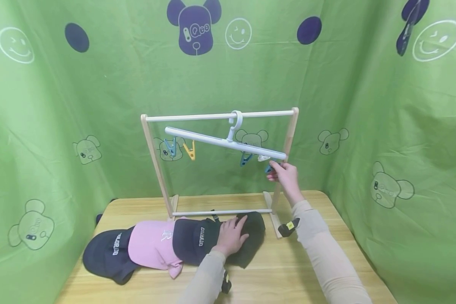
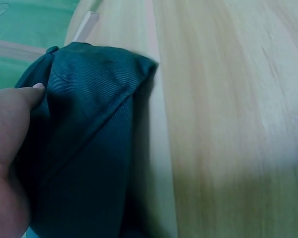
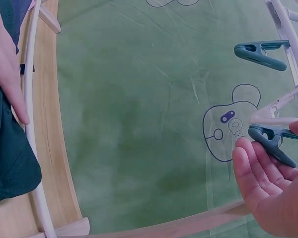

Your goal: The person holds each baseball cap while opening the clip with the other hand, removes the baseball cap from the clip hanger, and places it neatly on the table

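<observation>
My right hand (image 1: pixel 286 175) pinches a blue-green clip (image 3: pixel 273 144) between thumb and fingers, at the low right end of a pale hanger (image 1: pixel 205 137). The hanger hooks over the top bar of a small rack and tilts down to the right. Also hanging from it are a blue-green clip (image 1: pixel 245 159), a white clip (image 1: pixel 264 158), a yellow clip (image 1: pixel 191 151) and a blue clip (image 1: pixel 170 147). With fingers spread, my left hand (image 1: pixel 231 236) rests on the dark crown of a lettered cap (image 1: pixel 252 238); its thumb touches the cloth in the left wrist view.
A pink cap (image 1: pixel 148 242) and a dark navy cap (image 1: pixel 102 253) lie overlapping to the left on the wooden table (image 1: pixel 270 283). The rack (image 1: pixel 156 164) stands behind the caps, its lower bar (image 1: pixel 220 213) close to them. Green curtains (image 1: pixel 114 84) enclose the table's back and sides.
</observation>
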Demonstrator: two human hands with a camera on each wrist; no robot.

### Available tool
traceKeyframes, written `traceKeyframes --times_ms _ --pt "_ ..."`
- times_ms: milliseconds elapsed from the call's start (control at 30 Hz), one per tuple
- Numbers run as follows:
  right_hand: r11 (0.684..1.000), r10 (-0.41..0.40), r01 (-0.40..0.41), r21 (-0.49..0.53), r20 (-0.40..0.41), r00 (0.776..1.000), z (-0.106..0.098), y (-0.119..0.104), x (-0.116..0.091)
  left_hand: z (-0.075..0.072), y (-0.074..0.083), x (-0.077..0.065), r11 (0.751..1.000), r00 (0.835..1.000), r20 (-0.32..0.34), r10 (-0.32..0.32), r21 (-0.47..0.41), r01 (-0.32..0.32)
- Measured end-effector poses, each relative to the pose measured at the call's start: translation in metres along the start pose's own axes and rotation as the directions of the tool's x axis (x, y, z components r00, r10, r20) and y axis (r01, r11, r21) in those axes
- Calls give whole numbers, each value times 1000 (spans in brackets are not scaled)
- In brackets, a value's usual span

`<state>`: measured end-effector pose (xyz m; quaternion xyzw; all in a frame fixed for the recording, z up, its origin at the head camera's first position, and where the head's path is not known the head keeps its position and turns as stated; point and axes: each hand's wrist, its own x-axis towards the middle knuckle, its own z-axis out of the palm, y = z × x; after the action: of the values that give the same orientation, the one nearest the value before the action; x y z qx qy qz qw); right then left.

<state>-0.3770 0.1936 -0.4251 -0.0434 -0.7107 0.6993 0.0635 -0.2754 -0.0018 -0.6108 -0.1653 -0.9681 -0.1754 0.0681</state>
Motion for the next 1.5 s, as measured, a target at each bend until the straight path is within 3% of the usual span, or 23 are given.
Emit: traceKeyframes --times_ms 267,700,1033,1267,1500 --pt "1000 7 -7 4 -3 1000 0 1 0 6 0 -3 998 997 72 -11 63 7" --pt "998 35 -36 45 25 999 0 -9 -7 7 -1 -5 997 994 111 -17 75 9" --pt "999 27 -29 43 34 999 1 -23 -19 6 -4 -3 998 997 79 -3 -68 8" --pt "998 25 -26 50 27 999 2 -23 -19 4 -8 -1 984 999 40 8 -179 0" --pt "999 22 -23 44 32 999 4 -26 -20 -7 -7 -2 982 1000 15 9 -188 -6"
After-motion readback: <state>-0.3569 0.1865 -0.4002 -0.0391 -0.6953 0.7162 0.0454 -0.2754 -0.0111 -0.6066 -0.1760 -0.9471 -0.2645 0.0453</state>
